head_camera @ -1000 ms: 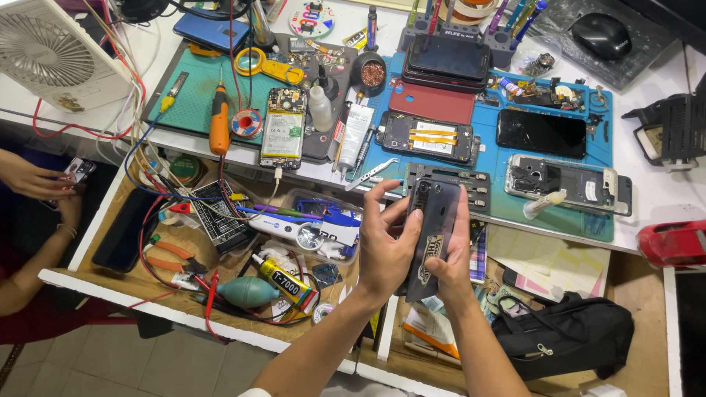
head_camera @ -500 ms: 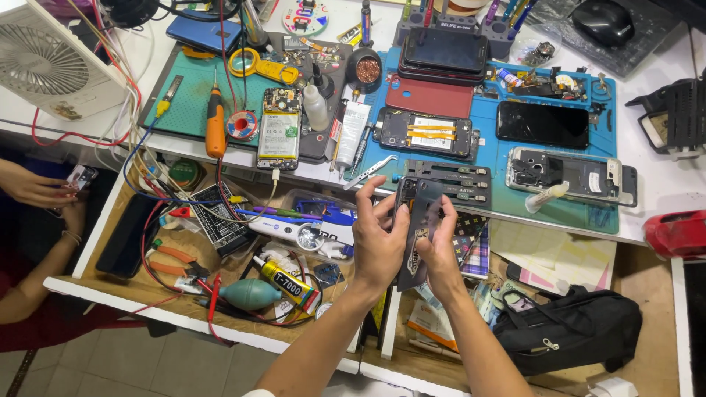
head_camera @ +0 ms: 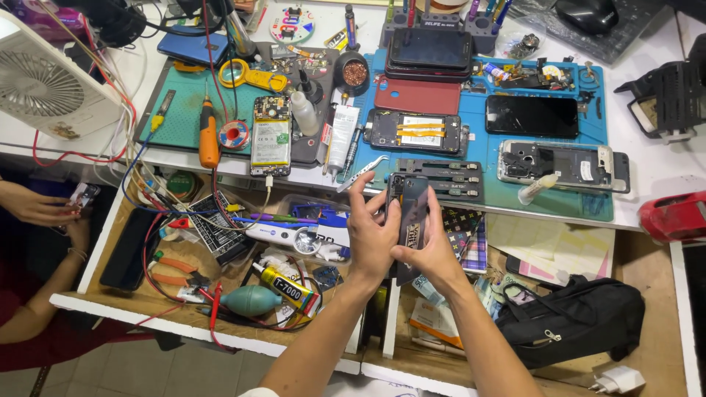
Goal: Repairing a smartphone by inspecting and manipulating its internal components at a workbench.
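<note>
I had the dark phone (head_camera: pixel 412 209) gripped upright in both hands, left hand (head_camera: pixel 373 239), right hand (head_camera: pixel 434 254), just below the blue mat (head_camera: pixel 596 140); back cover seated, not yet set down.

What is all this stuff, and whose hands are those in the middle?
The picture comes from a camera worn on a person's head, looking down at their own two hands over a messy repair bench. The left hand and right hand together hold a dark phone upright, its back facing the camera. Behind it lies a blue mat with several opened phones; one is an opened phone with yellow strips. On a green mat rests an orange screwdriver. A white fan stands at the far left. In the open drawer below lie a yellow glue tube and a teal air blower. A black bag sits to the right. Another person's hand shows at the left edge.
</note>
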